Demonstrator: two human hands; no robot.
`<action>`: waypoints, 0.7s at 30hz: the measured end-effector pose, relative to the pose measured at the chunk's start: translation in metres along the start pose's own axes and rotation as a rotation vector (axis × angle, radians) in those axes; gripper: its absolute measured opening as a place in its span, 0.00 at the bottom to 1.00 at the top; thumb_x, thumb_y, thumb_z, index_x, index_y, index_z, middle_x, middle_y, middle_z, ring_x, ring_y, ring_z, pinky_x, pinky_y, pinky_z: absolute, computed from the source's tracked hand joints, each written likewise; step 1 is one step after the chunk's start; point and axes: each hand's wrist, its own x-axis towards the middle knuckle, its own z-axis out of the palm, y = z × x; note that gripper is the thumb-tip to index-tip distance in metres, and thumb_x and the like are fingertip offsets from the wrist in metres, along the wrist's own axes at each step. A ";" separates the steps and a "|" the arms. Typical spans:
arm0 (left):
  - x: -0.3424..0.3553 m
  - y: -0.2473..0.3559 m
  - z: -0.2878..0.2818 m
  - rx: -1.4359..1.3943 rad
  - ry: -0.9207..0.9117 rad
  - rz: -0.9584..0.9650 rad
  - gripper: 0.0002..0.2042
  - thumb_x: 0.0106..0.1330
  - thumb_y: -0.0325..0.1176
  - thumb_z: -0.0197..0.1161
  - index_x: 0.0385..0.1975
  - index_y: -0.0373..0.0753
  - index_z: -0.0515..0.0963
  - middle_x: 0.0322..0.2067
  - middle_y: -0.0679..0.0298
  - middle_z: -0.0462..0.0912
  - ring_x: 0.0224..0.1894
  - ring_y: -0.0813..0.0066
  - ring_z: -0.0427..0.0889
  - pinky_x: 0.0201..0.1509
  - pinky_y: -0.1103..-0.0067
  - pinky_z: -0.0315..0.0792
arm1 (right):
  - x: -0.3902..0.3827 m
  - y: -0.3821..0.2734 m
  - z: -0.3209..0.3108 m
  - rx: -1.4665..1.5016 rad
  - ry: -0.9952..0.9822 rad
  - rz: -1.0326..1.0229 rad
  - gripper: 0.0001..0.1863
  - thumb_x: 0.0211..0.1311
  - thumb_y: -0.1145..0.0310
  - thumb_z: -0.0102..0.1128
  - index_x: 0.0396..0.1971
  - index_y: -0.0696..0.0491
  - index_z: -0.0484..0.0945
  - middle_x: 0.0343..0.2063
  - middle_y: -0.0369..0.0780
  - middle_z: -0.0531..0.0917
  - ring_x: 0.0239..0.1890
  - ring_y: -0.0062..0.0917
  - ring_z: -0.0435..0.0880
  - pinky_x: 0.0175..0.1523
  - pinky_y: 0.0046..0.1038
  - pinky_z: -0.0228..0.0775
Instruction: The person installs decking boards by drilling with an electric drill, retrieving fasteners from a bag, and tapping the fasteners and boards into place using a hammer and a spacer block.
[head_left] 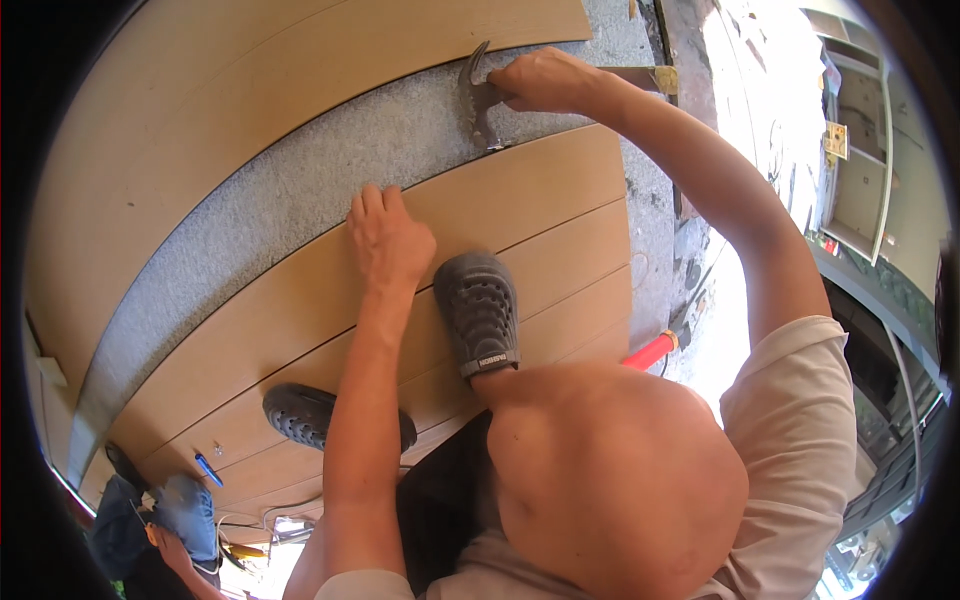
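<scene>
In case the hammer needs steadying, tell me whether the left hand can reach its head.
Probably yes: the left hand is by the edge of the plank, and nothing seems to stand between it and the hammer head.

– Where's the glare?
– On the right: the pale strip of ground burns out to white.
– And the edges?
– Black corners; the long tan wooden planks, softly lit, bend into curves.

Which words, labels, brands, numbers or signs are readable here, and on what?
Right shoe: one word in light capitals on its strap, not copied here.
Yellowish piece at far right: any marking too small to read.
Hammer, brown boards: no lettering to be read.
</scene>
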 end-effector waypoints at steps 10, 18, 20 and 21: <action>0.004 0.004 -0.001 -0.008 -0.021 -0.022 0.17 0.53 0.24 0.60 0.45 0.32 0.78 0.42 0.52 0.73 0.50 0.50 0.73 0.59 0.59 0.69 | -0.016 -0.004 0.012 0.044 0.064 0.055 0.10 0.62 0.65 0.59 0.40 0.53 0.81 0.31 0.44 0.87 0.36 0.43 0.88 0.40 0.44 0.79; 0.004 0.004 -0.004 -0.004 -0.027 -0.009 0.17 0.53 0.24 0.61 0.44 0.32 0.77 0.42 0.51 0.73 0.49 0.49 0.73 0.57 0.59 0.70 | -0.018 0.003 0.014 -0.001 0.045 0.155 0.12 0.61 0.63 0.63 0.41 0.53 0.78 0.27 0.46 0.85 0.35 0.44 0.86 0.41 0.44 0.78; 0.005 0.005 -0.003 0.002 -0.026 -0.011 0.17 0.52 0.24 0.61 0.44 0.32 0.77 0.42 0.51 0.73 0.49 0.49 0.73 0.56 0.59 0.70 | -0.015 0.006 0.009 0.036 0.026 0.101 0.12 0.61 0.63 0.63 0.40 0.53 0.78 0.28 0.46 0.85 0.34 0.44 0.86 0.41 0.44 0.78; 0.004 0.007 -0.003 0.010 -0.031 -0.014 0.17 0.52 0.24 0.61 0.44 0.32 0.77 0.42 0.51 0.73 0.48 0.49 0.73 0.55 0.59 0.71 | -0.014 0.008 0.010 0.081 0.080 0.158 0.11 0.61 0.63 0.64 0.39 0.53 0.78 0.28 0.46 0.85 0.34 0.45 0.86 0.41 0.45 0.77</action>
